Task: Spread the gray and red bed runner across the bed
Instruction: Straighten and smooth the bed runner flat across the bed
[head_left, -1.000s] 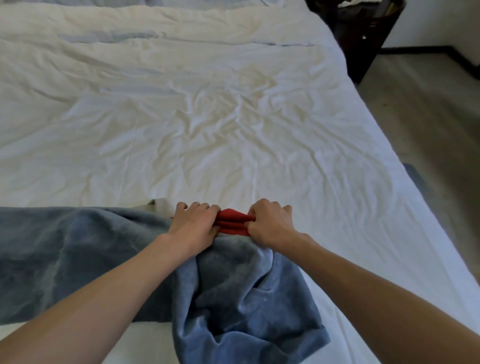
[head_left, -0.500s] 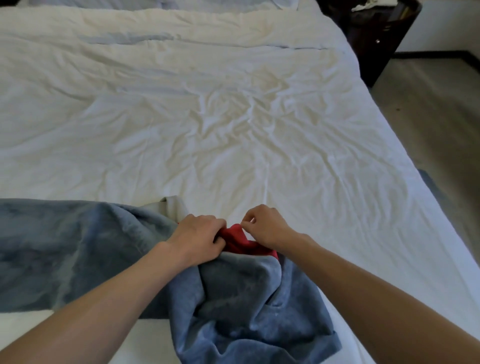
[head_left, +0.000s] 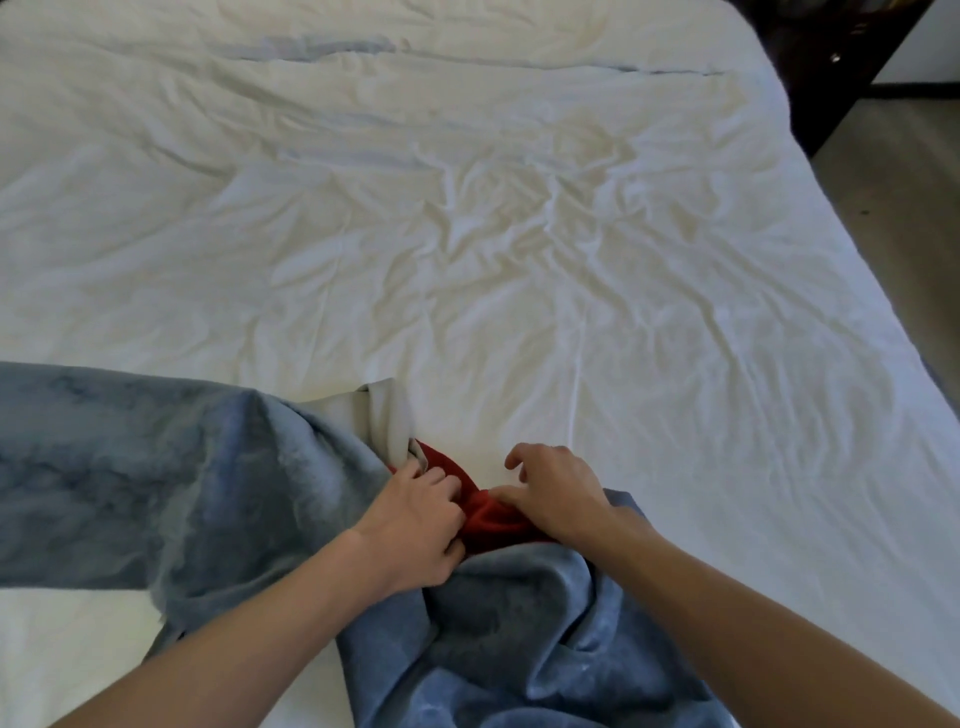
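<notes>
The plush gray, red-lined bed runner (head_left: 156, 467) lies bunched at the near edge of the white-sheeted bed (head_left: 519, 260), and with only the left hand (head_left: 415, 519) gripping its red fold while the right hand (head_left: 561, 493) rests open-fingered, a pull may twist it.

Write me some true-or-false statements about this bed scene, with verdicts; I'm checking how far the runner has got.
1. The left hand grips the runner. True.
2. The runner lies flat across the whole bed. False: it is bunched near the front edge, and the right part of the sheet is uncovered.
3. The right hand is a tight fist. False: its fingers are loosely spread.
4. The sheet is wrinkled. True.
</notes>
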